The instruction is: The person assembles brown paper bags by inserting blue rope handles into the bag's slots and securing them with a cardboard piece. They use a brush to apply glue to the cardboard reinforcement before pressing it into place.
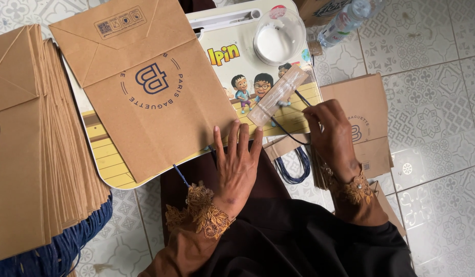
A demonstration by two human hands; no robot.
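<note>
A flat brown paper bag with a round dark printed mark lies on a small lap table with cartoon pictures. My left hand rests flat, fingers spread, on the bag's near corner. My right hand pinches a dark blue cord next to a pale cardboard strip that lies slanted on the table. Both wrists wear lace-trimmed dark sleeves.
A thick stack of brown bags stands at the left on a heap of blue cords. A white bowl of paste sits at the table's far edge. More bags, a cord bundle and a plastic bottle lie on the patterned tile floor.
</note>
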